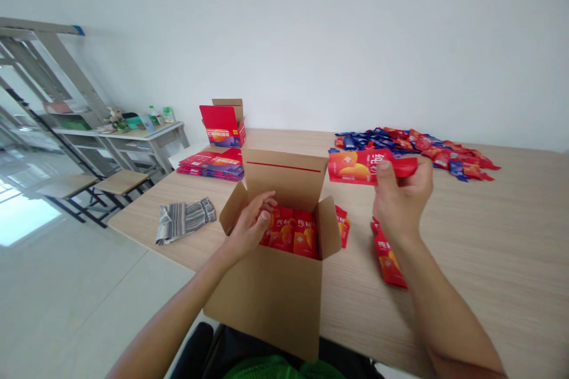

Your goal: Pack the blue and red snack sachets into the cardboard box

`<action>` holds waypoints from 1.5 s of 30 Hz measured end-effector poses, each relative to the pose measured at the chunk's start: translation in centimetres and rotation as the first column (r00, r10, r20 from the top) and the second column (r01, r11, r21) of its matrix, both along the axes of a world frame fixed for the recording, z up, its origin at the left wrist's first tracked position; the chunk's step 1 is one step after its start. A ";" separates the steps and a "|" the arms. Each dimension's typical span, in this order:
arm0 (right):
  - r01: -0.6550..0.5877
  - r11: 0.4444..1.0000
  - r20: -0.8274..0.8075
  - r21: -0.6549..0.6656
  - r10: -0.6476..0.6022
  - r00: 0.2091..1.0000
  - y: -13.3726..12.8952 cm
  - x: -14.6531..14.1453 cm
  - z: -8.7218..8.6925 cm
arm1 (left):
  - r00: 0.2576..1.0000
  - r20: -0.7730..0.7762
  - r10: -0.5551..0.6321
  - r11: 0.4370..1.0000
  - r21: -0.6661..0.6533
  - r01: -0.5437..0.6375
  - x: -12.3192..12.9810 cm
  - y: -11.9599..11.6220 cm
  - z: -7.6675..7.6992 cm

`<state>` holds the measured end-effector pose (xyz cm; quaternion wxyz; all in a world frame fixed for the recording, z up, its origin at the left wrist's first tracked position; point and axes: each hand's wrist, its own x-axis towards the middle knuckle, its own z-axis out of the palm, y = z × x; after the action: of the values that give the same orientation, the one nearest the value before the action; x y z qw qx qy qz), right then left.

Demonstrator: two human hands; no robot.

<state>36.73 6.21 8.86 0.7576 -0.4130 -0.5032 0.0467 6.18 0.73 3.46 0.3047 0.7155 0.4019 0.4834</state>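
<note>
An open cardboard box (271, 290) stands at the table's front edge, its flaps spread. Several red pouches (304, 235) stand in a row inside it. My left hand (253, 222) is over the box's left part, fingers apart, with nothing seen in them. To the right of the box, my right hand (402, 192) is raised above the table, gripping one end of a red pouch (353, 167) held sideways. Below that hand more red pouches (390, 260) lie on the table, partly covered by the wrist. Another red pouch (342, 226) shows just behind the box's right flap.
A heap of red and blue packets (413, 145) lies at the back right of the table (511, 237). At the left are a striped cloth (184, 219), flat printed cartons (213, 164) and an open red box (223, 127). Stools (122, 180) stand beyond.
</note>
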 end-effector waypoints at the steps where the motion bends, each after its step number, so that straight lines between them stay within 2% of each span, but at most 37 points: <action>1: 0.025 0.999 0.099 0.034 -0.028 0.995 -1.1 -1.0 0.2 | 0.999 0.020 -0.036 0.999 0.028 0.035 -0.2 -0.1 0.0; 4: 0.079 0.967 0.332 0.244 -0.159 0.930 -4.0 -2.4 1.0 | 0.994 0.047 -0.096 0.995 0.040 0.094 -0.3 -0.5 -0.2; 6: 0.074 0.931 0.333 0.358 -0.202 0.921 -5.7 -2.8 1.5 | 0.989 0.073 -0.127 0.991 0.041 0.124 -0.3 -0.7 -0.5; 8: 0.030 0.930 0.309 0.366 -0.152 0.939 -7.2 -3.3 1.8 | 0.978 0.128 -0.165 0.985 0.078 0.156 -0.3 -0.7 -0.8; 10: -0.101 0.960 0.370 0.260 -0.003 0.929 -8.3 -4.7 1.5 | 0.962 0.190 -0.196 0.977 0.122 0.175 -0.4 -0.7 -0.8; 13: -0.307 0.951 0.518 0.034 0.246 0.819 -8.6 -7.8 -0.1 | 0.962 0.152 -0.226 0.971 0.108 0.211 -0.5 -0.7 -0.3; 16: -0.374 0.915 0.563 -0.150 0.390 0.728 -7.9 -10.5 -2.3 | 0.983 -0.028 -0.182 0.983 0.024 0.182 -0.2 -0.8 0.5; 18: -0.371 0.901 0.575 -0.226 0.430 0.696 -7.5 -11.2 -3.3 | 0.991 -0.096 -0.092 0.996 -0.030 0.089 0.2 -0.7 0.7; 21: -0.307 0.935 0.644 -0.175 0.345 0.683 -7.5 -10.1 -2.9 | 0.992 -0.019 0.126 0.987 -0.097 -0.127 0.4 0.0 0.4; 23: -0.232 0.970 0.683 -0.075 0.219 0.697 -7.7 -8.2 -1.5 | 0.960 0.069 0.271 0.954 -0.156 -0.257 0.2 0.7 0.1; 25: -0.133 0.991 0.648 -0.010 0.108 0.754 -7.5 -5.9 0.2 | 0.937 0.040 0.347 0.923 -0.189 -0.334 -0.1 1.3 0.0; 28: -0.003 0.997 0.479 -0.081 0.042 0.877 -5.3 -2.2 1.5 | 0.924 -0.252 0.289 0.921 -0.191 -0.340 -0.3 1.5 0.0; 30: -0.008 0.977 0.390 -0.213 0.092 0.916 -2.4 0.2 1.1 | 0.872 -0.444 0.207 0.921 -0.211 -0.326 -0.2 1.4 0.1; 32: -0.045 0.923 0.361 -0.381 0.193 0.913 0.9 2.4 -0.2 | 0.790 -0.585 0.184 0.912 -0.198 -0.359 0.1 1.2 0.2; 33: -0.022 0.877 0.382 -0.480 0.231 0.895 2.5 3.4 -0.9 | 0.741 -0.644 0.192 0.905 -0.175 -0.387 0.2 1.0 0.3; 34: 0.048 0.802 0.449 -0.596 0.283 0.848 3.9 4.4 -1.8 | 0.688 -0.698 0.201 0.897 -0.151 -0.416 0.3 0.9 0.3; 36: 0.290 0.574 0.591 -0.766 0.451 0.669 6.0 5.8 -3.4 | 0.605 -0.768 0.211 0.884 -0.115 -0.453 0.3 0.8 0.5; 37: 0.397 0.468 0.610 -0.790 0.534 0.585 6.6 6.2 -4.1 | 0.587 -0.780 0.216 0.883 -0.101 -0.459 0.3 0.7 0.6; 38: 0.470 0.384 0.602 -0.795 0.602 0.525 7.1 6.5 -4.8 | 0.583 -0.782 0.221 0.886 -0.089 -0.455 0.2 0.7 0.7; 39: 0.506 0.327 0.579 -0.798 0.651 0.491 7.3 6.6 -5.5 | 0.587 -0.778 0.222 0.893 -0.080 -0.444 0.2 0.6 0.8; 40: 0.512 0.295 0.553 -0.807 0.684 0.476 7.4 6.4 -6.1 | 0.590 -0.778 0.216 0.899 -0.078 -0.432 0.2 0.6 0.9; 42: 0.492 0.272 0.510 -0.827 0.731 0.453 7.5 5.8 -7.3 | 0.565 -0.802 0.193 0.897 -0.089 -0.432 0.3 0.6 1.2; 45: 0.457 0.281 0.479 -0.844 0.778 0.407 7.4 4.1 -9.0 | 0.488 -0.854 0.180 0.880 -0.083 -0.468 0.7 0.4 1.5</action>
<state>40.84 13.66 -0.15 -0.0577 -0.6490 -0.7303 0.2053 6.92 1.15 5.00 0.0883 0.7103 0.6947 0.0715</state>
